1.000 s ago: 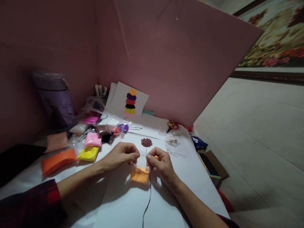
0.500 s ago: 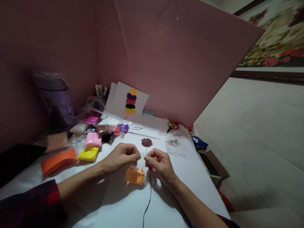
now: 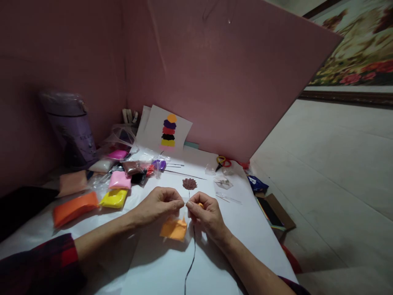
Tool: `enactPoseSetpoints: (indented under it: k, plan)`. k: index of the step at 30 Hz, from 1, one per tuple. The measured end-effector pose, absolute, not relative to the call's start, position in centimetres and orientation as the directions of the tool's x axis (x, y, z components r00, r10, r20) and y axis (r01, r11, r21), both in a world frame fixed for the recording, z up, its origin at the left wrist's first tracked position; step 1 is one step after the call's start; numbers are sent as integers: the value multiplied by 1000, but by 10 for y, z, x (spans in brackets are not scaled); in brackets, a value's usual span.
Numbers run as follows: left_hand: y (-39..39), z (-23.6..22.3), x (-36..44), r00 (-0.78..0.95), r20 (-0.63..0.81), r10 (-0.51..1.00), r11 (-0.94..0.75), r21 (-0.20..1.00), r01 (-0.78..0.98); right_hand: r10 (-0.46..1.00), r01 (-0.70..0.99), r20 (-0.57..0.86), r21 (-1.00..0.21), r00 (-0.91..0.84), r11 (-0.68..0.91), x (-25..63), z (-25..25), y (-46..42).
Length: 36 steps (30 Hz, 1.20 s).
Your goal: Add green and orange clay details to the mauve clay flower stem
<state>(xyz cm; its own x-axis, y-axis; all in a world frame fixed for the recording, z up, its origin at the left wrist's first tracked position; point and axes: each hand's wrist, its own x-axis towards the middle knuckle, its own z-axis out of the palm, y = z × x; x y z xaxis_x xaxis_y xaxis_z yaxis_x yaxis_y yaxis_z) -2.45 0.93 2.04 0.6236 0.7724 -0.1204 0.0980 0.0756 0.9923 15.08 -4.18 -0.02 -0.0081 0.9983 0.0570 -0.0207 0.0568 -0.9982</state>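
Note:
My left hand [image 3: 167,200] is closed in a pinch, its thumb and forefinger close to the fingertips of my right hand. What the left fingertips hold is too small to make out. Curled fingers of my right hand [image 3: 207,211] hold a small lump of orange clay [image 3: 201,205], partly hidden. Just below the left hand is a clear packet of light orange clay [image 3: 174,229]. Beyond both hands, a brown fringed clay flower head [image 3: 189,184] lies on the white paper [image 3: 159,262]. A thin dark stem line [image 3: 194,250] runs below it, partly covered by my right hand.
Bagged clay in several colours, including an orange packet [image 3: 75,209] and a yellow packet [image 3: 114,198], lies left. Scissors [image 3: 222,163] and a small clear bag [image 3: 223,183] are at the back right. A sheet with coloured shapes [image 3: 181,131] leans on the pink wall [image 3: 196,73].
My left hand has shifted slightly right and down, narrowing the gap between the fingertips. The light orange packet has moved slightly down and left. My right hand is nearly still.

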Motion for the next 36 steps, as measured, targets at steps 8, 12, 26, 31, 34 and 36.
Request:
enactPoseSetpoints:
  k: [8, 12, 26, 31, 34, 36]
  plan:
    - [6, 28, -23, 637, -138, 759, 92, 990, 105, 997, 10, 77, -997, -22, 78, 150, -3, -42]
    - [6, 24, -24, 636, -137, 759, 68, 989, 132, 996, 49, 50, -997, -76, 54, 150, -6, -43]
    - [7, 24, -20, 594, -133, 793, 69, 989, 129, 996, 39, 84, -996, -4, 84, 151, 0, -44]
    - [11, 23, -25, 567, -89, 819, 32, 993, 111, 998, -45, 68, -997, 18, 68, 153, -5, -40]
    - [12, 21, -26, 569, -76, 819, 23, 995, 99, 998, -40, 60, -997, 18, 61, 152, -7, -39]
    - [12, 20, -26, 576, -71, 814, 22, 996, 91, 997, 6, 71, -997, 37, 71, 151, -5, -39]
